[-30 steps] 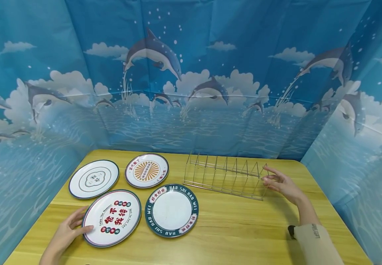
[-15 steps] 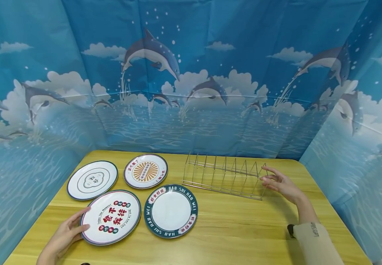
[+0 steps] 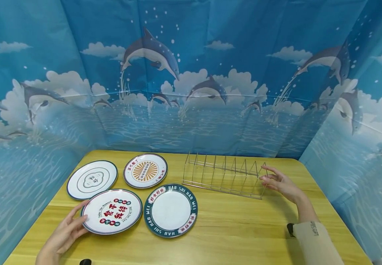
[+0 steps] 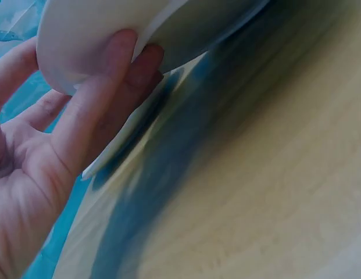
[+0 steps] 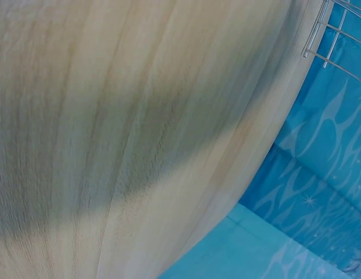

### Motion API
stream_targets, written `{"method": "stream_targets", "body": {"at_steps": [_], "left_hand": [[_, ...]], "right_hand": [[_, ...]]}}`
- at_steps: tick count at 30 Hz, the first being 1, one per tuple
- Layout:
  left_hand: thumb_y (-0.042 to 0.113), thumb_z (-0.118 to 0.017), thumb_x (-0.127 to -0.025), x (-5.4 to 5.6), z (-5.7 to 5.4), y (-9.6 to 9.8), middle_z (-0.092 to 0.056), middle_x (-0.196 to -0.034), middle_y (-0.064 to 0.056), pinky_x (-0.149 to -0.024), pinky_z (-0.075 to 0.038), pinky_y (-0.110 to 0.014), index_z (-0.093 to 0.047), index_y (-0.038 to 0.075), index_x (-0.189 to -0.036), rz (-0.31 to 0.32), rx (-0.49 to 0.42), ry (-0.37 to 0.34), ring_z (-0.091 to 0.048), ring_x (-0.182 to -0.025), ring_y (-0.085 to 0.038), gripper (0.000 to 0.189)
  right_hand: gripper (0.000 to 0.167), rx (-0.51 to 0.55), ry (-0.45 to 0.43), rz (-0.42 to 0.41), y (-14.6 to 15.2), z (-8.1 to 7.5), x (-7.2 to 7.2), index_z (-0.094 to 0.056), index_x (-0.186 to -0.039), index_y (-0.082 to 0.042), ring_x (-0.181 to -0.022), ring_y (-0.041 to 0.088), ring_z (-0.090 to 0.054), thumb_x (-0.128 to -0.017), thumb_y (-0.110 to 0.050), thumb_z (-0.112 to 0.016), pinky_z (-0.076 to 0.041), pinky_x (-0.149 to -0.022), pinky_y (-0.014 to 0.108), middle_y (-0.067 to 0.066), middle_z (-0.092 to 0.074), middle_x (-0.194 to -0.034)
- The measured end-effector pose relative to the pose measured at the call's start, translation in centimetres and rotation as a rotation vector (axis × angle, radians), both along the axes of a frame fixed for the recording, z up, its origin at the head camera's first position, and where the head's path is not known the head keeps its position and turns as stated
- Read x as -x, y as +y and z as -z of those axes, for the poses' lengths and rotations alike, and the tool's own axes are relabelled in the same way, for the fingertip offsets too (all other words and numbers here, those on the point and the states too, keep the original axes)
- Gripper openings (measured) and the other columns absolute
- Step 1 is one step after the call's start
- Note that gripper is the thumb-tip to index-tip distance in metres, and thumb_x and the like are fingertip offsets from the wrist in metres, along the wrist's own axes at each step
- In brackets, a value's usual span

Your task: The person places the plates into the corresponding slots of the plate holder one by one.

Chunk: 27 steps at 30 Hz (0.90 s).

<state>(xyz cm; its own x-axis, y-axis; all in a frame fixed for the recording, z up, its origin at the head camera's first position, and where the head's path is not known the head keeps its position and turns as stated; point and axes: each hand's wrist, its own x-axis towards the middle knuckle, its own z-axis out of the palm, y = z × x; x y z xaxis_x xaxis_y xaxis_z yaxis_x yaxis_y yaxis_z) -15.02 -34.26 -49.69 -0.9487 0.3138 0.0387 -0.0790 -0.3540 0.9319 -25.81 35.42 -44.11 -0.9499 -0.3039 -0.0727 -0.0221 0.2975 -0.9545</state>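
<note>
My left hand [image 3: 65, 232] grips the left rim of a white plate [image 3: 113, 212] with red characters, thumb on top and fingers beneath. In the left wrist view the plate's pale underside [image 4: 84, 32] is up off the wood, with the fingers [image 4: 90, 110] curled under it. At the other side, my right hand [image 3: 282, 186] pinches the right end of a wire plate rack [image 3: 222, 190], which stands with its slots unfilled. Only a corner of the rack [image 5: 326, 25] enters the right wrist view, and the hand is almost wholly out of it.
On the wooden table [image 3: 230, 235] lie a green-rimmed plate [image 3: 171, 210], a plate with an orange sunburst [image 3: 146, 171] and a plate with a grey emblem [image 3: 92, 179]. A blue dolphin curtain [image 3: 191, 121] hangs round the table's back and sides.
The left hand has raised the red-lettered plate from the table, its near edge coming up. My right hand keeps its hold on the rack, which has not moved.
</note>
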Motion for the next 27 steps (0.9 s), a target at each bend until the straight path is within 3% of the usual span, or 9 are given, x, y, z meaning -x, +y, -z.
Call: {"method": "stream_targets", "body": {"at_steps": [4,8,15,20,24,27], "left_hand": [[-0.003,-0.03,-0.097,0.4,-0.8,0.2,-0.052,-0.118,0.012,-0.084,-0.052,-0.032,-0.043,0.03,-0.134,0.039,-0.039,0.056,-0.06,-0.101,-0.016,0.051],[-0.006,-0.028,-0.096,1.1,-2.2,0.7,-0.054,-0.12,0.008,-0.083,-0.053,-0.034,-0.041,0.026,-0.137,0.059,-0.058,0.118,-0.06,-0.102,-0.017,0.053],[-0.009,-0.032,-0.095,2.8,-6.0,2.8,-0.063,-0.107,-0.001,-0.077,-0.055,-0.033,-0.039,0.022,-0.139,-0.002,-0.02,0.185,-0.063,-0.093,-0.015,0.054],[-0.008,-0.042,-0.093,5.0,-8.4,6.1,-0.059,-0.106,-0.002,-0.075,-0.055,-0.031,-0.034,0.018,-0.141,-0.08,0.023,0.165,-0.062,-0.091,-0.012,0.055],[-0.003,-0.051,-0.091,6.9,-9.7,9.7,-0.049,-0.115,-0.003,-0.075,-0.055,-0.028,-0.03,0.019,-0.143,-0.159,0.061,0.115,-0.06,-0.093,-0.01,0.061],[-0.002,-0.054,-0.089,8.3,-10.6,12.6,-0.045,-0.117,-0.006,-0.073,-0.055,-0.027,-0.028,0.019,-0.144,-0.193,0.068,0.124,-0.06,-0.091,-0.01,0.065]], "right_hand": [[0.067,0.009,-0.005,0.0,0.0,0.0,0.0,-0.012,-0.146,-0.004,-0.103,0.021,-0.057,-0.095,-0.023,-0.051,-0.047,-0.091,0.039,0.023,-0.045,-0.122],[0.067,0.008,-0.007,-0.003,0.0,0.0,0.0,-0.012,-0.146,-0.004,-0.103,0.022,-0.057,-0.095,-0.023,-0.051,-0.047,-0.091,0.04,0.021,-0.047,-0.122],[0.067,-0.003,0.002,-0.008,0.1,0.0,-0.1,-0.011,-0.146,-0.002,-0.106,0.029,-0.054,-0.095,-0.023,-0.05,-0.048,-0.091,0.036,0.03,-0.041,-0.128],[0.067,-0.002,-0.002,-0.006,0.2,0.1,-0.1,-0.01,-0.146,-0.002,-0.108,0.032,-0.053,-0.095,-0.023,-0.05,-0.048,-0.091,0.037,0.035,-0.036,-0.131],[0.066,-0.003,-0.004,0.003,0.2,0.1,0.0,-0.012,-0.146,-0.004,-0.109,0.032,-0.052,-0.095,-0.022,-0.05,-0.046,-0.093,0.042,0.032,-0.038,-0.131],[0.065,-0.002,-0.006,0.009,0.1,0.1,-0.1,-0.012,-0.146,-0.005,-0.109,0.033,-0.052,-0.095,-0.022,-0.05,-0.044,-0.094,0.046,0.03,-0.04,-0.129]]}}
